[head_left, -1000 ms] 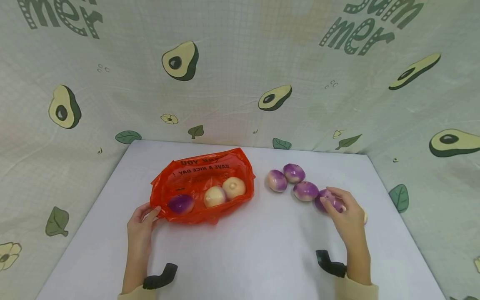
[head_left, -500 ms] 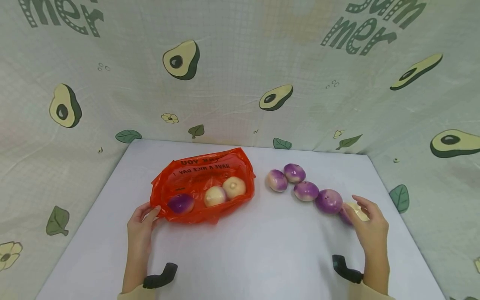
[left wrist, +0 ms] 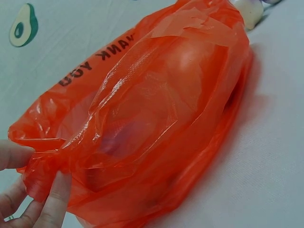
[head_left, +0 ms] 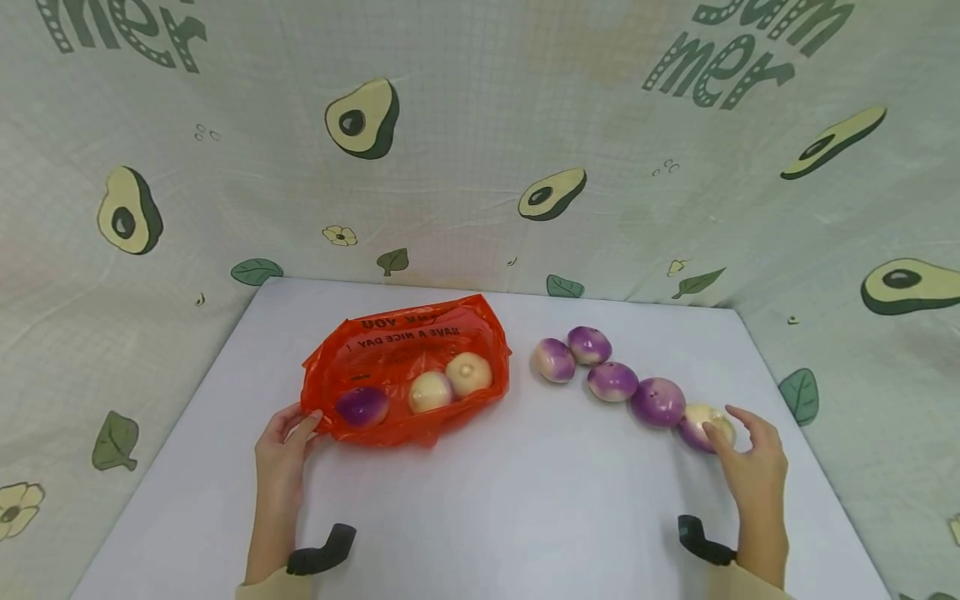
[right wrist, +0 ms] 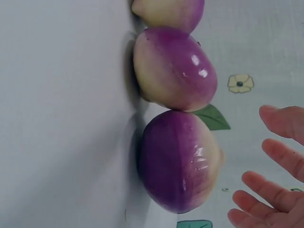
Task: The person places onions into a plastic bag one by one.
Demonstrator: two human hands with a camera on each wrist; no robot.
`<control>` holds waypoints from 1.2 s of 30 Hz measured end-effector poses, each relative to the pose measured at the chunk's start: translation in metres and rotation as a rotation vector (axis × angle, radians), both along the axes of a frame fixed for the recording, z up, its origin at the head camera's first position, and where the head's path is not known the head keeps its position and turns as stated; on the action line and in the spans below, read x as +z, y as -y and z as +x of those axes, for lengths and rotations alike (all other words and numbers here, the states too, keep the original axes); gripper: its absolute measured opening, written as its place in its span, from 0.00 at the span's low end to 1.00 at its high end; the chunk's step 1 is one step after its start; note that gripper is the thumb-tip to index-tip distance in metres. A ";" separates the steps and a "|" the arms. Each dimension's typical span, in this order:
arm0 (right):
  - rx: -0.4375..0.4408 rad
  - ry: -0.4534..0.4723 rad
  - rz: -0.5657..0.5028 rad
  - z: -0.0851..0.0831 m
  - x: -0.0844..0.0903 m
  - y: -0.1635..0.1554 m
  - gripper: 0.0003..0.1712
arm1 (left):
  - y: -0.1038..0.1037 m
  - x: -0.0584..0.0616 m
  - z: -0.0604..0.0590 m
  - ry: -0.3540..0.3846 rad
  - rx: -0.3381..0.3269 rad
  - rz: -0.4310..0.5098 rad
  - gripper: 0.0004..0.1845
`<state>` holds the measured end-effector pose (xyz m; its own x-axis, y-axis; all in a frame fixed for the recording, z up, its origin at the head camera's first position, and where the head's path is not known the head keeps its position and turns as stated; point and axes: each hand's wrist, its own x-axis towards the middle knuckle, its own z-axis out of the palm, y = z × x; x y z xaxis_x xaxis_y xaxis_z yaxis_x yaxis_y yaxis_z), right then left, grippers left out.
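My left hand [head_left: 283,446] pinches the near left rim of a red plastic bag [head_left: 408,429] with printed lettering. Inside the bag lie a purple turnip [head_left: 362,407] and two paler turnips, a white one [head_left: 430,393] and a cream one [head_left: 468,374]. In the left wrist view thumb and fingers [left wrist: 58,197] grip the bunched film. At the right end of a row of turnips, my right hand [head_left: 756,462] hovers with fingers spread around a purple-and-white turnip [head_left: 703,428], its white side up. The right wrist view shows a gap between the fingertips and this turnip [right wrist: 178,161].
Several more purple turnips run in a row toward the bag: one [head_left: 657,402] touching the end turnip, another [head_left: 612,382] beside it, then two [head_left: 554,361] farther left. All rest on a white table [head_left: 487,517]. A patterned cloth [head_left: 465,167] stands behind and at the sides.
My right hand has moved right, from over the second-last turnip to the end turnip, and its fingers sit around it. The left hand and the bag have stayed put.
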<state>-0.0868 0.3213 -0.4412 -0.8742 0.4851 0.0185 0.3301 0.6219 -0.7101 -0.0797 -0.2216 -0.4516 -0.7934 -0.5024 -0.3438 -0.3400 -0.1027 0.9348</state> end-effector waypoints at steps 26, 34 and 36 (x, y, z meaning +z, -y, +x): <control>0.052 0.051 0.003 -0.010 -0.034 -0.012 0.40 | 0.000 0.000 0.000 -0.005 0.002 0.016 0.23; 0.055 0.082 -0.064 -0.015 -0.038 -0.012 0.43 | -0.001 0.002 0.001 -0.025 0.009 0.044 0.21; 0.049 0.084 -0.078 -0.015 -0.038 -0.012 0.43 | -0.002 0.002 0.001 -0.020 0.013 0.046 0.21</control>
<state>-0.1019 0.3336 -0.4792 -0.8939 0.4388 -0.0921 0.3611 0.5830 -0.7278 -0.0784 -0.2200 -0.4499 -0.7936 -0.4970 -0.3511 -0.3200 -0.1500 0.9355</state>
